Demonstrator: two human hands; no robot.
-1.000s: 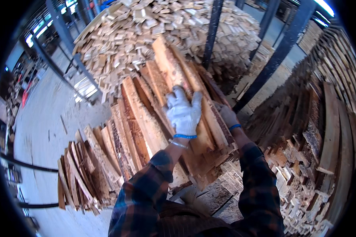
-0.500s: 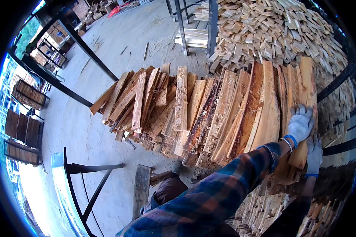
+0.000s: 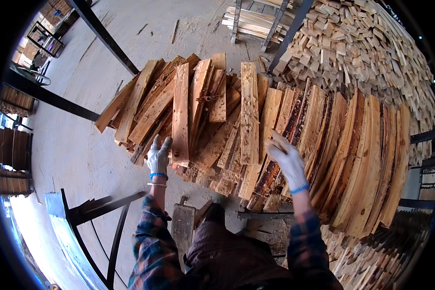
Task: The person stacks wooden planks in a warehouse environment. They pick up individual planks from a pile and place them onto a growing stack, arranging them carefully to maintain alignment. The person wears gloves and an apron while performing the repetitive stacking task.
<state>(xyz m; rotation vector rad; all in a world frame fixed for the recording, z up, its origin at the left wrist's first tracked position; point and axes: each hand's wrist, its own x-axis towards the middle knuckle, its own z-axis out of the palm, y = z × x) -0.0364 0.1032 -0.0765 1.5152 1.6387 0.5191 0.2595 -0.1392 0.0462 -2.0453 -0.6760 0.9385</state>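
A wide heap of rough-sawn wooden planks [image 3: 256, 116] lies across the middle, with loose planks crossing one another at the left. On the right, planks with dark bark edges [image 3: 367, 159] stand packed side by side in a curved row. My left hand [image 3: 158, 155], in a white glove with a blue cuff, is at the near left ends of the planks, thumb and fingers apart and nothing held. My right hand [image 3: 285, 159], gloved the same way, hovers over the planks near the row's left end; its fingertips are slightly blurred, stretched out and without a plank.
Short cut wood pieces [image 3: 353, 53] form a big pile at the back right. Dark metal posts [image 3: 106, 38] and a low metal frame [image 3: 113, 232] stand to the left. A wooden bench [image 3: 183, 227] is by my legs. Pale boards [image 3: 251, 24] are stacked at the back.
Both hands have left the right end of the plank row and moved left, the left hand farthest. My view has turned, and the arms are now apart.
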